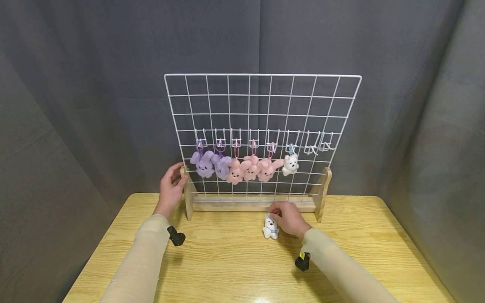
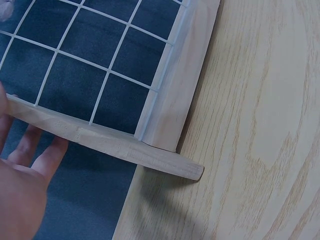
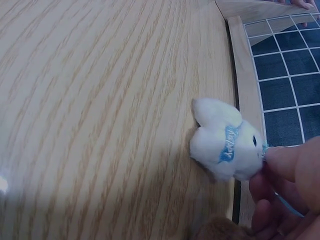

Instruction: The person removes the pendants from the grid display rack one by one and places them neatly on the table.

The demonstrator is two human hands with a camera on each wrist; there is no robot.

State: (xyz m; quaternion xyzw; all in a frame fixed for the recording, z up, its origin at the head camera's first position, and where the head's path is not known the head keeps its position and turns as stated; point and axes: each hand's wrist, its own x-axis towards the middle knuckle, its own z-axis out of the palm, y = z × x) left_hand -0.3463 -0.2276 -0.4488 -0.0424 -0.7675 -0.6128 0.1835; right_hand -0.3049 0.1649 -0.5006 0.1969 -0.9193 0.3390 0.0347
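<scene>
My right hand [image 1: 289, 218] pinches a white plush dog keychain [image 1: 270, 227] near its head, just in front of the rack's base. In the right wrist view the plush dog [image 3: 222, 142] wears a blue band with lettering, and a light-blue cord shows by the fingers. On the left, my left hand [image 1: 171, 188] grips the wooden side support [image 1: 188, 191] of the white wire grid rack [image 1: 261, 114]; its fingers [image 2: 51, 155] lie behind the wood in the left wrist view. Another white plush dog [image 1: 290, 164] hangs from a hook on the grid.
Purple plush bunnies [image 1: 204, 164] and pink plush bunnies [image 1: 251, 167] hang in a row left of the hanging dog. Two hooks [image 1: 311, 149] at the right end hold nothing. A brown fuzzy thing [image 3: 222, 230] shows at the right wrist view's bottom edge. The wooden table [image 1: 227, 261] lies below.
</scene>
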